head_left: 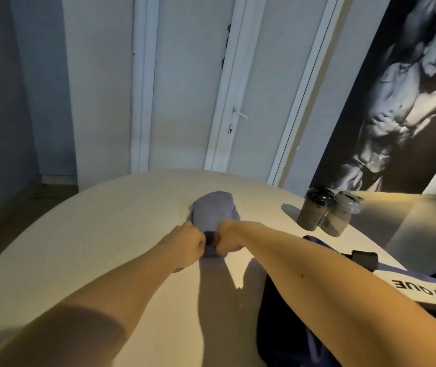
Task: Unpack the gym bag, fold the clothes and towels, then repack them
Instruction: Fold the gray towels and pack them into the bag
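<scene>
Two bare arms reach across a pale round table (100, 234), where the left hand (188, 244) and the right hand (228, 237) meet knuckle to knuckle at the near edge of a bundled blue-grey cloth (213, 207). Each grip is closed tight, fingers curled into a fist on the cloth. A small dark piece (209, 241) shows in the narrow gap between the two fists; what it is cannot be told. The cloth lies near the middle of the table, its bulk humped up just beyond the hands, with a scrap of it showing under the left wrist.

To the right, well apart from the cloth, two dark shakers (315, 211) stand upright and touching near the table's edge. A dark bag (275, 329) lies on the table at the lower right, partly under the right forearm, with a white band (423, 286) bearing black letters across it.

Behind the table are a white door (179, 88) with its handle (240, 113) and, at the right, a large black-and-white poster (397, 107) of a flexing bodybuilder on the wall.
</scene>
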